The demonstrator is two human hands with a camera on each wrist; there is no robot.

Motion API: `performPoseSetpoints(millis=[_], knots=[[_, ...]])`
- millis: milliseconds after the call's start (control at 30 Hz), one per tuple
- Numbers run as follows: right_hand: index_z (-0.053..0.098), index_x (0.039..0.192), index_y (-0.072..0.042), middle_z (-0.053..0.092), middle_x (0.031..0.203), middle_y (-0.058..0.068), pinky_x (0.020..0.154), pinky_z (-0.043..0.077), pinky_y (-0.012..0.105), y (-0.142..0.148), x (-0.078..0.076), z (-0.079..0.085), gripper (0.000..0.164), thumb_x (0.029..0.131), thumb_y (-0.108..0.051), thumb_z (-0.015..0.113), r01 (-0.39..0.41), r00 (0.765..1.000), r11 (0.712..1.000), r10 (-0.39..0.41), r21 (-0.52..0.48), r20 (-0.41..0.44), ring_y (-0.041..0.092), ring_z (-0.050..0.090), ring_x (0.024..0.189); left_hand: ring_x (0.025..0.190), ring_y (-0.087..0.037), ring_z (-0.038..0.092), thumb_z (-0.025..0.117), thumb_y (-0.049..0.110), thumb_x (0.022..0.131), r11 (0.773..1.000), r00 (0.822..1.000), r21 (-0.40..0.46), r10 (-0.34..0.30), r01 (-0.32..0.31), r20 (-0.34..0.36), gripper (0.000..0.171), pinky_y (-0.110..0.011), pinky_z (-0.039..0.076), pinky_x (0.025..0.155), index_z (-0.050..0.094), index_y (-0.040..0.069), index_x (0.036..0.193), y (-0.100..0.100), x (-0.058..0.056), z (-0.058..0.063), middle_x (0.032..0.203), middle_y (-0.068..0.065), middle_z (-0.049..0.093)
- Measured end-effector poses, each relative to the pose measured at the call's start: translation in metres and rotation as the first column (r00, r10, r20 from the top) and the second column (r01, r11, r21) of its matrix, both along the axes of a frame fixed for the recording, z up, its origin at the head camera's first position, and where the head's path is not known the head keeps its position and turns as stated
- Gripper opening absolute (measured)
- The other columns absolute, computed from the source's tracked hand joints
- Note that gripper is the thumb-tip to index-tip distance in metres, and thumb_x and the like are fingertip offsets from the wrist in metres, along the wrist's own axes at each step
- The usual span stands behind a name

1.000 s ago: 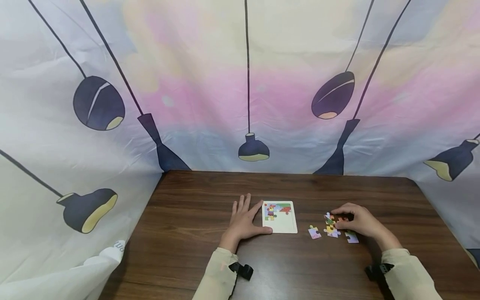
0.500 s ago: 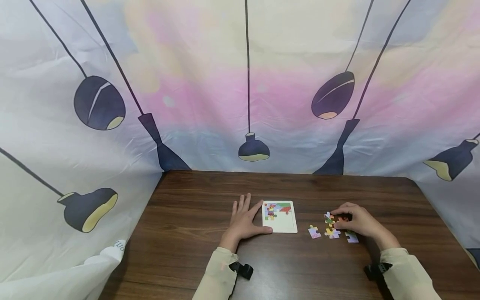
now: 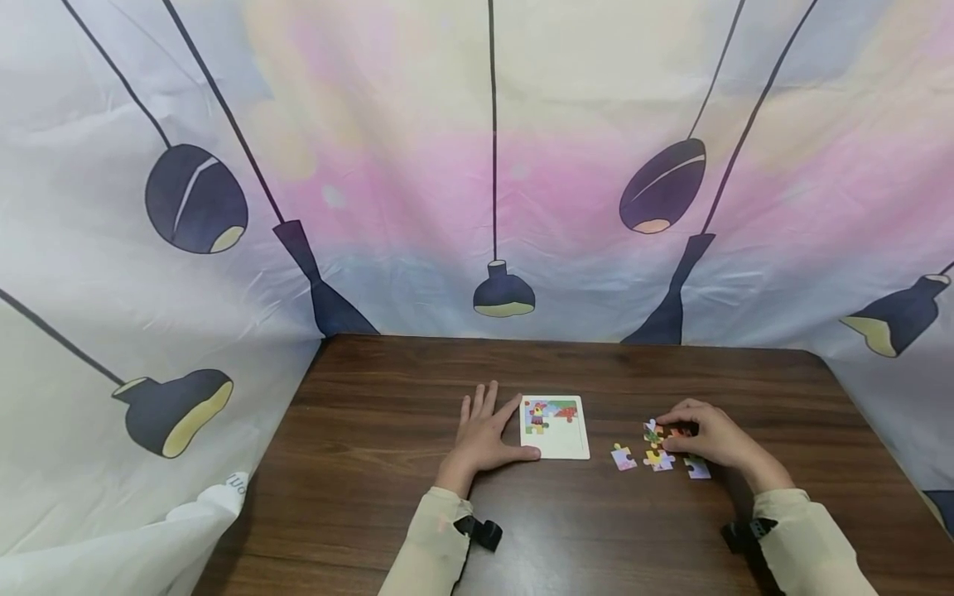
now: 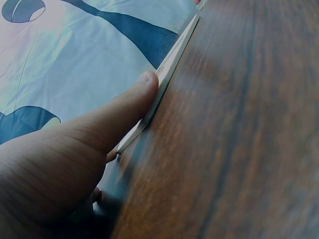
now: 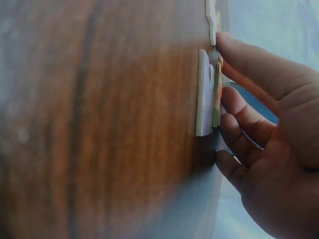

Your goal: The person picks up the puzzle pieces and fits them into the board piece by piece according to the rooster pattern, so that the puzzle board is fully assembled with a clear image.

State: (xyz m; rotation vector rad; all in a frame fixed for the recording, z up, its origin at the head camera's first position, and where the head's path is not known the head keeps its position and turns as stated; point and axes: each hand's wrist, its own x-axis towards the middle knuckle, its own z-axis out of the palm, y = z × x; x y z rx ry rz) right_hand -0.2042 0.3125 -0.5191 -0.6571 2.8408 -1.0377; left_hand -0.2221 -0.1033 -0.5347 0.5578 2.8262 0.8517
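Observation:
My left hand [image 3: 480,439] lies on the table with fingers spread. Its thumb touches the lower left edge of a white puzzle board [image 3: 564,443], and the index fingertip is at the upper left corner. Joined pieces fill the board's top and left. The left wrist view shows the thumb against the thin board edge [image 4: 174,55]. My right hand [image 3: 711,439] bends over the loose pieces, thumb and index finger around a reddish puzzle piece [image 3: 675,431] partly hidden beneath the hand. In the right wrist view a lilac piece [image 5: 202,94] lies below the fingers.
Several loose puzzle pieces surround the right hand: a lilac one [image 3: 623,457] to the left, a yellow and lilac one [image 3: 659,460] in front, another lilac one [image 3: 698,468] near the wrist. A printed cloth [image 3: 417,207] hangs behind the brown wooden table [image 3: 417,372].
The right thumb and fingers have shifted very slightly left among the pieces. The left hand keeps its place at the board; the head view has tilted a little.

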Motion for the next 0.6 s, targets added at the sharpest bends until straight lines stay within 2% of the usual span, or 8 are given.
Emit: performPoseSetpoints(millis=[233, 467, 600], knots=[[0.082, 0.111, -0.006, 0.068, 0.106, 0.004, 0.069, 0.050, 0.029, -0.0025, 0.0002, 0.0017, 0.028, 0.086, -0.018, 0.089, 0.008, 1.000, 1.000, -0.007, 0.021, -0.024, 0.013, 0.061, 0.091, 0.162, -0.043, -0.002, 0.085, 0.067, 0.078, 1.000, 1.000, 0.001, 0.002, -0.002, -0.003, 0.107, -0.062, -0.001, 0.128, 0.041, 0.022, 0.165, 0.0001, -0.0002, -0.0012, 0.175, -0.021, 0.010], [0.079, 0.116, -0.002, 0.069, 0.105, 0.003, 0.065, 0.046, 0.029, -0.0044, 0.0002, 0.0027, 0.026, 0.092, -0.011, 0.083, 0.012, 0.999, 0.997, -0.010, 0.075, -0.039, 0.009, 0.058, 0.083, 0.162, -0.043, -0.001, 0.085, 0.066, 0.078, 1.000, 1.000, 0.004, 0.000, 0.000, -0.010, 0.107, -0.063, -0.001, 0.128, 0.042, 0.021, 0.165, 0.0005, -0.0015, -0.0032, 0.175, -0.021, 0.010], [0.078, 0.117, -0.001, 0.069, 0.106, 0.003, 0.067, 0.050, 0.030, -0.0048, 0.0002, 0.0023, 0.026, 0.092, -0.009, 0.082, 0.027, 0.999, 0.996, -0.023, 0.080, -0.047, 0.011, 0.062, 0.087, 0.162, -0.043, -0.001, 0.085, 0.067, 0.078, 1.000, 1.000, 0.002, 0.000, 0.000, -0.011, 0.107, -0.063, -0.001, 0.128, 0.042, 0.022, 0.165, 0.0004, -0.0016, -0.0021, 0.175, -0.021, 0.010]])
